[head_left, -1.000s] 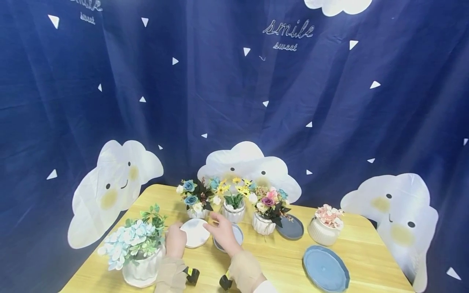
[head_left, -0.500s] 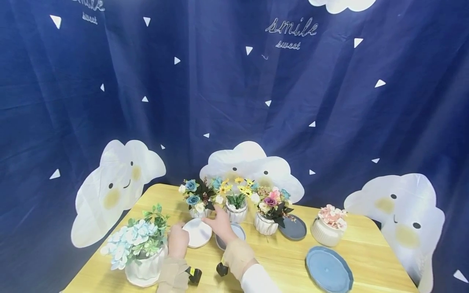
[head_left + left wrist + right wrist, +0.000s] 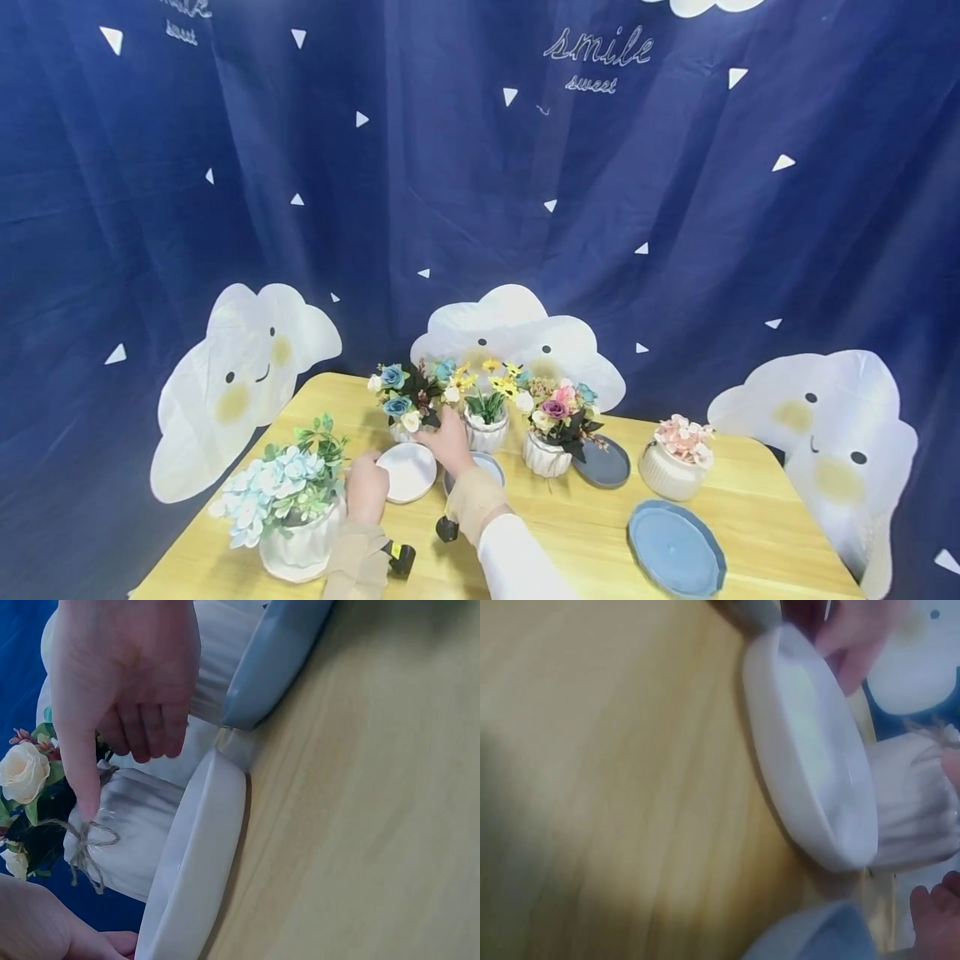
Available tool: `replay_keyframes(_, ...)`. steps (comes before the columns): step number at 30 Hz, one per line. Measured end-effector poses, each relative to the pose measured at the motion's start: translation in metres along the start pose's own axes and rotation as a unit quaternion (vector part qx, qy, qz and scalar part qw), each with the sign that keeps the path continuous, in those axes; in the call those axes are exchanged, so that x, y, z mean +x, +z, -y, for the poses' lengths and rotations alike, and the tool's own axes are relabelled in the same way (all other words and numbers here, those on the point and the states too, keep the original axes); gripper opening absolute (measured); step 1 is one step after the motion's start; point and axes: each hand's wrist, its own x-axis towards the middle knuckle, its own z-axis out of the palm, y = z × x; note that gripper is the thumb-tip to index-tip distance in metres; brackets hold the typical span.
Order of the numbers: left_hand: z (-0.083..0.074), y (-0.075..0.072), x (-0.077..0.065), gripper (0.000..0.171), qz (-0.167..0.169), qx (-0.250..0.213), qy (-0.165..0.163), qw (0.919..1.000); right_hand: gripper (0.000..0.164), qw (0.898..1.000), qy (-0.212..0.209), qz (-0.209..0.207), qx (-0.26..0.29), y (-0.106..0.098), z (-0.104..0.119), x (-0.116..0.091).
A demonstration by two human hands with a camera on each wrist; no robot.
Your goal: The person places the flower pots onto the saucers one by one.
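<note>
A round white saucer (image 3: 406, 472) lies on the table, with my left hand (image 3: 367, 489) at its left rim. In the left wrist view, the left fingertips go out of sight behind the saucer's wall, so their grip is hidden. Just beyond stands a white pot (image 3: 131, 832) with a twine bow, holding blue and cream roses (image 3: 397, 392). My right hand (image 3: 450, 446) reaches over to that pot's right side. Its thumb (image 3: 84, 780) extends straight to the twine, while the other fingers stand apart from the thumb, loosely bent.
Right of the saucer is a grey-blue saucer (image 3: 489, 468). Pots of yellow flowers (image 3: 486, 432) and mixed roses (image 3: 545, 454) stand behind. Farther right are a dark saucer (image 3: 603, 463), a pink-flowered pot (image 3: 672, 471) and a blue tray (image 3: 675, 546). A hydrangea pot (image 3: 300, 542) stands near left.
My right hand has left the white saucer's right rim and moved forward to the rose pot behind it. My left hand has stayed at the saucer's left side.
</note>
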Motion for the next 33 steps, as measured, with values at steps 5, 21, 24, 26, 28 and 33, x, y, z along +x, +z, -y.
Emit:
replay_keyframes(5, -0.001, 0.002, 0.001, 0.045, 0.001, -0.005, 0.0, 1.0, 0.085, 0.999, 0.023, 0.021, 0.014, 0.006, 0.002, 0.003)
replay_keyframes(21, 0.0, 0.003, 0.003, 0.044, 0.001, -0.012, -0.003, 0.9999, 0.082, 0.998, -0.005, -0.063, 0.016, 0.031, 0.001, 0.02)
replay_keyframes(24, 0.0, 0.004, 0.003, 0.045, 0.001, -0.014, -0.008, 0.9999, 0.079, 0.998, -0.002, -0.06, 0.022, 0.032, 0.001, 0.023)
replay_keyframes(26, 0.0, 0.004, 0.002, 0.046, 0.0, -0.016, -0.012, 0.9998, 0.076, 0.998, -0.01, -0.056, 0.027, 0.031, 0.001, 0.025)
replay_keyframes(28, -0.001, 0.003, 0.002, 0.046, -0.001, -0.017, -0.016, 0.9997, 0.073, 0.998, -0.018, -0.047, 0.028, 0.031, 0.001, 0.027)
replay_keyframes(33, -0.001, 0.002, 0.001, 0.045, -0.002, -0.022, -0.024, 0.9995, 0.07, 1.0, -0.018, -0.01, 0.014, 0.028, 0.002, 0.027)
